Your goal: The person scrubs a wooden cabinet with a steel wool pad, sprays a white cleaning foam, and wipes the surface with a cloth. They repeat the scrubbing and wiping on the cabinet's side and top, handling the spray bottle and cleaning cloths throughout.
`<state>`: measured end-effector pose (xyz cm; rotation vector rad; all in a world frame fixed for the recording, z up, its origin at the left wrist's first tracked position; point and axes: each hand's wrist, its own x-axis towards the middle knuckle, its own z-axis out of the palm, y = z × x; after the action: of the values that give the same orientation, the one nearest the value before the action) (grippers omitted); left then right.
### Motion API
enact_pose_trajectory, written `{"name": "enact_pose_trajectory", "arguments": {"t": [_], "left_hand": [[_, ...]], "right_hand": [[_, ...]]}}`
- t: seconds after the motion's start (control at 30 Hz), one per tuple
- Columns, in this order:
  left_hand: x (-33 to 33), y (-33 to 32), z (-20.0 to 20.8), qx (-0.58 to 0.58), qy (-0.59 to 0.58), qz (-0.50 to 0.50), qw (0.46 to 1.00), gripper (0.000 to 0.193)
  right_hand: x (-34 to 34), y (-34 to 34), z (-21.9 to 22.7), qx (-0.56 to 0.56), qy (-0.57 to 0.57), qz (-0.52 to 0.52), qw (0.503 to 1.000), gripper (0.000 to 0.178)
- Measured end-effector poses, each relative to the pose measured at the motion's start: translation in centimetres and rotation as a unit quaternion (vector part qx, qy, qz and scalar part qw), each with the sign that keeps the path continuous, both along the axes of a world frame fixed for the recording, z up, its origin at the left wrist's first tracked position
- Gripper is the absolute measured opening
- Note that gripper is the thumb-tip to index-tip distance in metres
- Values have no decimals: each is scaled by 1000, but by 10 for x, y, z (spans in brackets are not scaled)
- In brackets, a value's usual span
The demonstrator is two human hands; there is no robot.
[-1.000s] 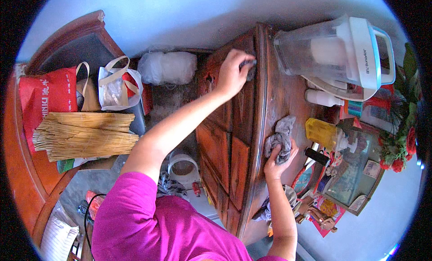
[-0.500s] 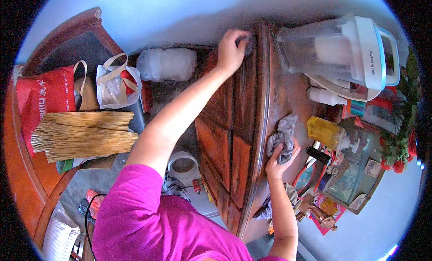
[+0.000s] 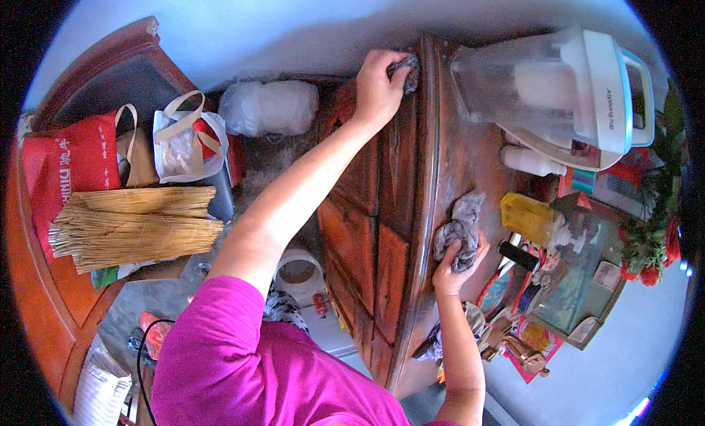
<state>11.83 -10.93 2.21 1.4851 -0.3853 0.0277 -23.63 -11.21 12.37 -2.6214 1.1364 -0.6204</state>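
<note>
My left hand reaches far out to the upper drawer edge of a dark wooden cabinet. Its fingers are closed on a crumpled dark grey cloth, pressed by the cabinet's top rim. Over on the cabinet's top surface, my right hand grips a second grey cloth, bunched up, with one end lying loose beyond the fingers. A yellow pump bottle and a black cylinder stand just to the right of that hand.
A large clear and white appliance takes up the cabinet top's far end, near a white bottle. Picture frames and red flowers sit at right. At left, a wooden chair bears bags and a bamboo-stick bundle.
The cloth in my left hand shows more plainly now, beside the cabinet rim. My right hand and its cloth are almost where they were. The whole view has shifted slightly.
</note>
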Motion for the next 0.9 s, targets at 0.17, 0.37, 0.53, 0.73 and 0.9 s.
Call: {"name": "enact_pose_trajectory", "arguments": {"t": [0.17,0.37,0.53,0.73,0.9], "left_hand": [[14,13,-96,135,57,31,989,24],[11,-5,-32,51,24,-1,998,31],[28,-8,-64,116,65,-2,991,31],[17,4,-100,113,9,26,993,30],[54,23,-133,184,44,-30,982,32]], "right_hand": [[13,3,8,13,-4,24,1000,48],[5,2,5,24,-19,-9,999,51],[6,-4,1,-9,0,19,1000,51],[5,-5,-1,7,-3,15,1000,56],[5,0,6,6,8,-1,1000,54]]}}
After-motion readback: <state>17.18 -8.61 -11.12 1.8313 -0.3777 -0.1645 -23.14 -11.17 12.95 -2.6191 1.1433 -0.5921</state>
